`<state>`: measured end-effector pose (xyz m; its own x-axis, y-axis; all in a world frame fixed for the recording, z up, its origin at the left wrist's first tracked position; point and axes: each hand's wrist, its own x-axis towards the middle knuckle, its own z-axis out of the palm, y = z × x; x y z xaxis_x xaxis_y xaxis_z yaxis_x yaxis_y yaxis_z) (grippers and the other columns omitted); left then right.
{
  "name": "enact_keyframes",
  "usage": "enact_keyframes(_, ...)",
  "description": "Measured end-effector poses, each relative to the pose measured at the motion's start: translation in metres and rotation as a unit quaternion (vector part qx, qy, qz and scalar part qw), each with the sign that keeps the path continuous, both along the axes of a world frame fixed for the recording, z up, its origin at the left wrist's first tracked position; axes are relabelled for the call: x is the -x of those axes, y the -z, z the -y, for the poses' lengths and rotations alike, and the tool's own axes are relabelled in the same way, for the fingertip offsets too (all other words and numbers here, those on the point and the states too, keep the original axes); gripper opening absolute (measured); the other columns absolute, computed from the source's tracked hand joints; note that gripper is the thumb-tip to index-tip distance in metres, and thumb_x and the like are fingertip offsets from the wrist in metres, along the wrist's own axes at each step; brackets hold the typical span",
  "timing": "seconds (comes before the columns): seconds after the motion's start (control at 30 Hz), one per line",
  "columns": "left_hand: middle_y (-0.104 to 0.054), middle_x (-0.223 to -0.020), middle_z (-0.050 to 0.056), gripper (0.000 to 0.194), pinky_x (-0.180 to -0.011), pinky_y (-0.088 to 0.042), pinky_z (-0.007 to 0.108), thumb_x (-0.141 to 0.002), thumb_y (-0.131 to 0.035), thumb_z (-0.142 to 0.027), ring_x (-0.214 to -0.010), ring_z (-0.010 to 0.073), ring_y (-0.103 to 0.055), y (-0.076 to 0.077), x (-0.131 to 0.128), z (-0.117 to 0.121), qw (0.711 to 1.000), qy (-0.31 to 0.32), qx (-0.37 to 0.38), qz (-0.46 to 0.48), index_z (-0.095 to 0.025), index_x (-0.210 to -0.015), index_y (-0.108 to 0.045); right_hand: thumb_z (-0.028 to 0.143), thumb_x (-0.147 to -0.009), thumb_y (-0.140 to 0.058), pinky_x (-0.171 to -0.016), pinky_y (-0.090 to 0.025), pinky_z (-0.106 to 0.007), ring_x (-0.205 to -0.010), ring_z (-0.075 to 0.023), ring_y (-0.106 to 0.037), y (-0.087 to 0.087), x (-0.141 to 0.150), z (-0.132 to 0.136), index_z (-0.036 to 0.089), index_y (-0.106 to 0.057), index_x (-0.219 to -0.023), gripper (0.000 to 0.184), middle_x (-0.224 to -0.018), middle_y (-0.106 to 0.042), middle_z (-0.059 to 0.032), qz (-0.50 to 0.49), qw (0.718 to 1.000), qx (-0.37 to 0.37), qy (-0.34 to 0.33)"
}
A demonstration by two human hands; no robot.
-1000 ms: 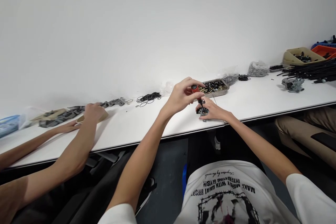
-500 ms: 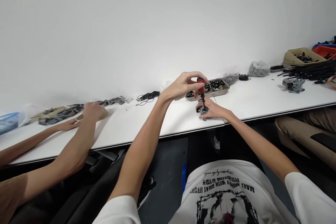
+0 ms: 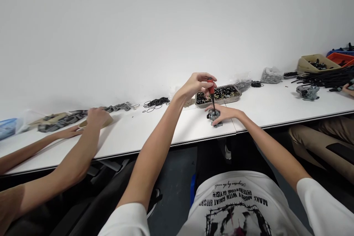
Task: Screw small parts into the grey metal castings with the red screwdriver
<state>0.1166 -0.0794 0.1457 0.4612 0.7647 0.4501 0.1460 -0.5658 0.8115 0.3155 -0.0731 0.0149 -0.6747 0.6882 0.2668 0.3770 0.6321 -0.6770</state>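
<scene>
My left hand [image 3: 195,84] pinches the red handle of a small screwdriver [image 3: 212,94], which stands almost upright with its tip down in a small grey metal part [image 3: 215,117]. That part rests on the white table [image 3: 166,132] near its front edge. My right hand [image 3: 226,112] is closed around the part from the right side and holds it against the table. Just behind both hands sits a metal tray [image 3: 218,94] full of small black and brass pieces.
A co-worker's two hands [image 3: 92,118] rest at the left on a tan piece beside a row of grey parts [image 3: 66,118]. Black rings [image 3: 156,102] lie mid-table. At the right are a grey assembly [image 3: 307,92], black rods [image 3: 326,75], bins [image 3: 318,62] and another person's hand [image 3: 349,88].
The screwdriver has gone from tilted to nearly upright on the part, and my left hand rose with its handle. The view shifted slightly. The co-worker's hands stayed put.
</scene>
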Motion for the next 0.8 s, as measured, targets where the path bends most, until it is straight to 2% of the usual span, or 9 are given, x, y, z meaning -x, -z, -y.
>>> enact_keyframes(0.07,-0.067,-0.075,0.006,0.026,-0.066,-0.061,0.039,-0.075,-0.088,-0.021,-0.074,0.0210,-0.071,-0.002,0.001,-0.002,0.999,0.021,0.016,-0.034,-0.018,-0.096,-0.074,0.046,-0.069,-0.092,-0.098,-0.059,-0.045,-0.115,-0.0295,-0.066,-0.024,-0.015,-0.003,0.028,-0.068,-0.133,0.071,-0.129,-0.068,-0.0102,-0.015,1.000,0.019,0.002)
enact_keyframes(0.13,-0.067,-0.077,0.006,0.032,-0.071,-0.061,0.039,-0.077,-0.088,-0.022,-0.077,0.0209,-0.071,-0.002,0.001,-0.003,0.999,0.014,0.023,-0.042,-0.017,-0.105,-0.073,0.049,-0.082,-0.082,-0.093,-0.061,-0.044,-0.107,-0.0264,-0.069,-0.055,-0.028,-0.002,0.026,-0.067,-0.134,0.059,-0.127,-0.070,-0.0113,-0.079,0.996,0.012,0.041)
enact_keyframes(0.23,-0.070,-0.082,0.007,0.048,-0.075,-0.059,0.039,-0.078,-0.086,-0.018,-0.079,0.0212,-0.071,0.001,-0.001,-0.005,0.999,-0.004,0.038,-0.017,-0.015,-0.122,-0.067,0.047,-0.094,-0.069,-0.088,-0.062,-0.040,-0.102,-0.0229,-0.068,-0.103,-0.031,0.002,0.025,-0.069,-0.129,0.041,-0.123,-0.070,-0.0099,-0.185,0.974,-0.066,0.115)
enact_keyframes(0.3,-0.072,-0.085,0.009,0.052,-0.075,-0.058,0.038,-0.079,-0.083,-0.015,-0.079,0.0210,-0.071,0.004,-0.003,-0.007,0.999,0.003,0.049,0.003,-0.014,-0.127,-0.063,0.043,-0.095,-0.069,-0.082,-0.060,-0.036,-0.098,-0.0220,-0.068,-0.128,-0.022,0.005,0.024,-0.072,-0.123,0.034,-0.116,-0.072,-0.0089,-0.176,0.975,-0.096,0.099)
enact_keyframes(0.37,-0.074,-0.088,0.010,0.048,-0.075,-0.058,0.037,-0.080,-0.079,-0.014,-0.079,0.0208,-0.072,0.006,-0.003,-0.007,0.998,0.017,0.053,0.012,-0.012,-0.125,-0.063,0.039,-0.091,-0.073,-0.078,-0.058,-0.034,-0.093,-0.0209,-0.066,-0.146,-0.010,0.005,0.023,-0.076,-0.114,0.029,-0.108,-0.073,-0.0081,-0.115,0.987,-0.102,0.055)
enact_keyframes(0.47,-0.074,-0.090,0.012,0.040,-0.075,-0.057,0.037,-0.081,-0.076,-0.016,-0.080,0.0212,-0.073,0.007,-0.001,-0.007,0.998,0.035,0.052,0.012,-0.011,-0.118,-0.065,0.034,-0.087,-0.077,-0.073,-0.054,-0.033,-0.084,-0.0189,-0.064,-0.163,0.001,0.002,0.020,-0.078,-0.103,0.021,-0.093,-0.072,-0.0060,-0.009,0.996,-0.090,0.018)
enact_keyframes(0.57,-0.074,-0.090,0.011,0.041,-0.073,-0.057,0.035,-0.079,-0.079,-0.018,-0.082,0.0215,-0.073,0.010,0.001,-0.007,0.998,0.043,0.050,0.010,-0.013,-0.117,-0.066,0.034,-0.085,-0.079,-0.066,-0.050,-0.033,-0.075,-0.0178,-0.061,-0.171,0.006,-0.002,0.018,-0.076,-0.092,0.018,-0.081,-0.067,-0.0051,0.055,0.992,-0.097,0.063)
enact_keyframes(0.7,-0.069,-0.080,0.005,0.040,-0.069,-0.057,0.032,-0.075,-0.085,-0.017,-0.077,0.0195,-0.070,0.020,-0.003,-0.010,0.999,0.023,0.032,0.019,-0.016,-0.111,-0.067,0.038,-0.084,-0.081,-0.060,-0.045,-0.032,-0.070,-0.0174,-0.056,-0.170,0.011,-0.002,0.017,-0.070,-0.081,0.024,-0.080,-0.063,-0.0082,0.075,0.972,-0.148,0.167)
enact_keyframes(0.8,-0.068,-0.077,0.005,0.040,-0.067,-0.057,0.032,-0.077,-0.083,-0.017,-0.075,0.0188,-0.069,0.024,-0.006,-0.012,0.999,0.006,0.030,0.039,-0.016,-0.113,-0.067,0.040,-0.084,-0.079,-0.062,-0.046,-0.032,-0.074,-0.0185,-0.058,-0.172,0.008,0.001,0.018,-0.071,-0.085,0.024,-0.084,-0.066,-0.0085,0.072,0.978,-0.143,0.136)
